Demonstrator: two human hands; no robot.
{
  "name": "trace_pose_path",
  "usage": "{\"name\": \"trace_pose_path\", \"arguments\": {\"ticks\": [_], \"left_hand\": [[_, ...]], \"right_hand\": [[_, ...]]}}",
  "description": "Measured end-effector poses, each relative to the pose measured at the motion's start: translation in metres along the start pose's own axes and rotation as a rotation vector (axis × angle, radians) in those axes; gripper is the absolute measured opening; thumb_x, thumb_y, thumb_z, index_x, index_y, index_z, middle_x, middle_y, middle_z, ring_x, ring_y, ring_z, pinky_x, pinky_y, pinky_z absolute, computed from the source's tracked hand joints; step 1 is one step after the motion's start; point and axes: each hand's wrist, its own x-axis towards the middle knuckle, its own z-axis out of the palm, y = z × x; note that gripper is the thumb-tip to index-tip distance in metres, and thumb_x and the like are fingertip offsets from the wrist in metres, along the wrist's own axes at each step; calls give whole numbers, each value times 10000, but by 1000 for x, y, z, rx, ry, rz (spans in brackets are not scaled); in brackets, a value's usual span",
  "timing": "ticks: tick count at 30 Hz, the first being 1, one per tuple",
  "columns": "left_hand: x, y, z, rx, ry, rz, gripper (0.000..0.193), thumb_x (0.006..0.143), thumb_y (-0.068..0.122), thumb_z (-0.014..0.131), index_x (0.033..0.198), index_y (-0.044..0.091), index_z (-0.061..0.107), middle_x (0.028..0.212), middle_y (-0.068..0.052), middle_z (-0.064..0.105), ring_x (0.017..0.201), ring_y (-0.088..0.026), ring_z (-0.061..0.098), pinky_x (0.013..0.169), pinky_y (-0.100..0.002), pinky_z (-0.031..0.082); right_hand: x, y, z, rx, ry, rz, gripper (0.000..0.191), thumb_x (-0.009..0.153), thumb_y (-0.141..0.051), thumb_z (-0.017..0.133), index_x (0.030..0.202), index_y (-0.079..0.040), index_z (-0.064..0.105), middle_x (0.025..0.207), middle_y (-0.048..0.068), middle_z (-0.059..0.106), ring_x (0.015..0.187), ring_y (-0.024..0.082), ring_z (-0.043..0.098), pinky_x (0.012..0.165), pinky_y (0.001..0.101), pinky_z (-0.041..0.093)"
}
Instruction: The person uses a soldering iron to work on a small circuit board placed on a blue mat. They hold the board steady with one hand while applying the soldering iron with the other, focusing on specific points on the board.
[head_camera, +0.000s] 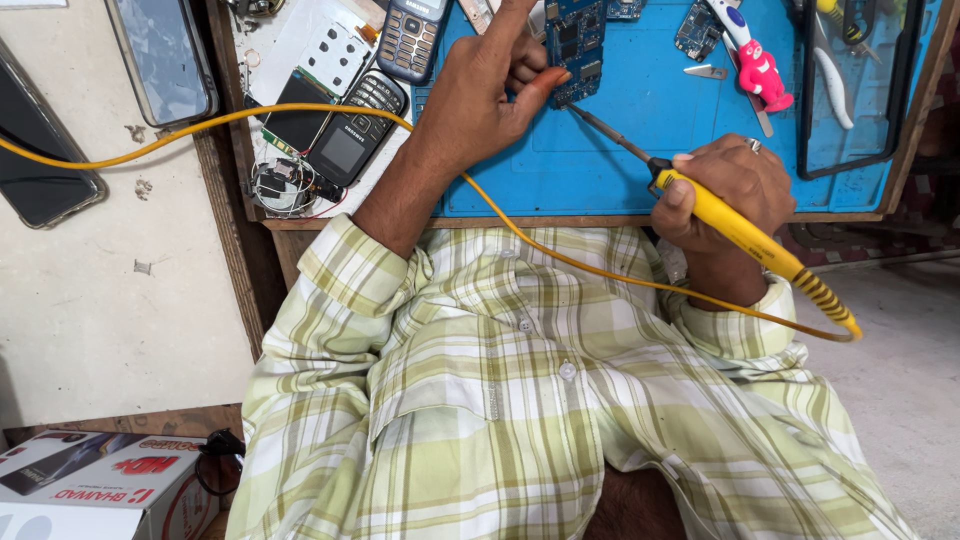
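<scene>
At far left a dark phone lies on a pale floor, with a printed cardboard box below it. Next, keypad phones rest on the wooden table edge. The left hand pinches a blue circuit board on the blue mat. The right hand is clamped around a yellow soldering iron, its tip touching the board's lower edge. A pink tool and pliers lie at far right.
</scene>
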Motion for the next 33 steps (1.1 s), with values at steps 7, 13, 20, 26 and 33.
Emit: {"name": "trace_pose_path", "arguments": {"ticks": [7, 13, 20, 26, 33], "left_hand": [[0, 0, -1, 6, 6, 7, 890, 1063, 36, 815, 1655, 184, 166, 1002, -105, 765, 881, -195, 801, 763, -291, 684], [0, 1, -1, 7, 5, 10, 889, 1069, 43, 813, 1658, 189, 163, 1007, -99, 764, 885, -195, 800, 770, -290, 683], [1, 3, 0, -20, 3, -14, 891, 1062, 35, 815, 1657, 183, 168, 1013, -109, 764, 880, -202, 801, 763, -297, 678], [1, 2, 0, -2, 1, -8, 891, 1064, 38, 817, 1655, 181, 166, 1004, -104, 764, 874, -198, 800, 762, -294, 679], [1, 2, -1, 1, 10, -5, 891, 1059, 40, 819, 1652, 183, 170, 1003, -101, 762, 873, -198, 801, 761, -291, 681]], "right_hand": [[3, 0, 2, 50, 9, -8, 201, 1078, -197, 662, 1043, -21, 570, 788, 114, 673, 686, 276, 705, 582, 355, 557], [1, 4, 1, 26, -1, 5, 206, 1080, -207, 662, 1041, -29, 568, 771, 101, 661, 668, 264, 685, 584, 353, 549], [-3, 7, 0, 22, 14, 4, 217, 1069, -214, 671, 1027, -26, 571, 744, 103, 652, 635, 257, 666, 550, 344, 516], [-3, 10, 3, 56, 27, -28, 217, 1070, -207, 670, 1023, -19, 574, 746, 110, 661, 625, 249, 664, 550, 344, 547], [-2, 11, 2, 42, 25, -7, 228, 1071, -220, 664, 1021, -19, 568, 728, 102, 647, 613, 242, 655, 535, 333, 520]]}}
